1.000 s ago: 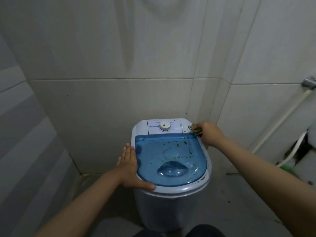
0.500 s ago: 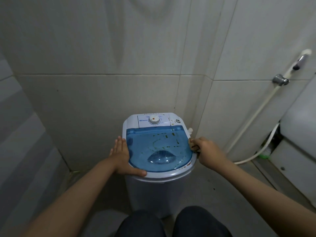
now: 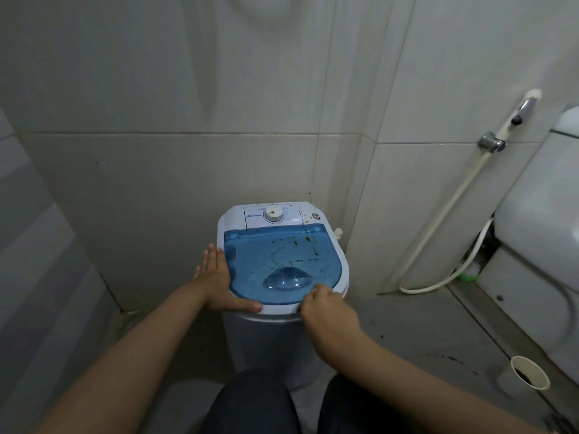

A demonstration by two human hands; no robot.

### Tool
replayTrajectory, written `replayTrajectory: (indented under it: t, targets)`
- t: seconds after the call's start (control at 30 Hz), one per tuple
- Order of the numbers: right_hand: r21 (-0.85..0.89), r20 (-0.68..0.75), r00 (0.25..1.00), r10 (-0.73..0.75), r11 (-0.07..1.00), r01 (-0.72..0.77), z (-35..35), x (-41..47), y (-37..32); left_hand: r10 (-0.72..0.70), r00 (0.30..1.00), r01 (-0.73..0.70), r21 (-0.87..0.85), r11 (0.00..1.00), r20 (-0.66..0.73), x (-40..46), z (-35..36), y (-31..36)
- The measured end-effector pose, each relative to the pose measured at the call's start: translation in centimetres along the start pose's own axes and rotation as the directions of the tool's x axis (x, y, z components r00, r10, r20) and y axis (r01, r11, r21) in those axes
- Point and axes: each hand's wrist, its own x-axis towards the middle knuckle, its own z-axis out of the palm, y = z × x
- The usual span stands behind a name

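Note:
A small white washing machine (image 3: 266, 333) stands in the tiled corner. Brown-green smears mark its blue see-through lid (image 3: 282, 252), which is closed. My left hand (image 3: 216, 277) rests flat on the left rim, fingers straight, thumb along the front rim. My right hand (image 3: 326, 311) sits at the lid's front right edge with its fingers curled. The small dark pad it pinched in the earlier frames is hidden under the fingers. A white dial (image 3: 273, 213) sits on the back panel.
A white toilet (image 3: 539, 230) stands at the right. A spray hose (image 3: 438, 220) hangs from the wall and loops onto the floor beside it. A paper cup (image 3: 529, 372) stands on the stained floor at lower right. My knees (image 3: 250, 402) are just in front of the machine.
My right hand has moved from the back right corner down the right rim to the front right edge. The view has pulled back and down. My left hand stayed put.

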Motion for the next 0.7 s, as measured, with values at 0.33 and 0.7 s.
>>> replayTrajectory:
  t: [0.33,0.7]
  targets:
    - [0.615,-0.014,0.99,-0.143,0.779,0.121,-5.2,3.1,0.4,0.011,1.0,-0.011,-0.006,1.0,-0.011,-0.1,0.2,-0.1]
    - [0.258,-0.353,0.896,-0.27,0.892,0.371,-8.3,20.0,-0.8,0.006,0.999,-0.005,-0.028,1.0,0.034,0.4,-0.1,-0.3]
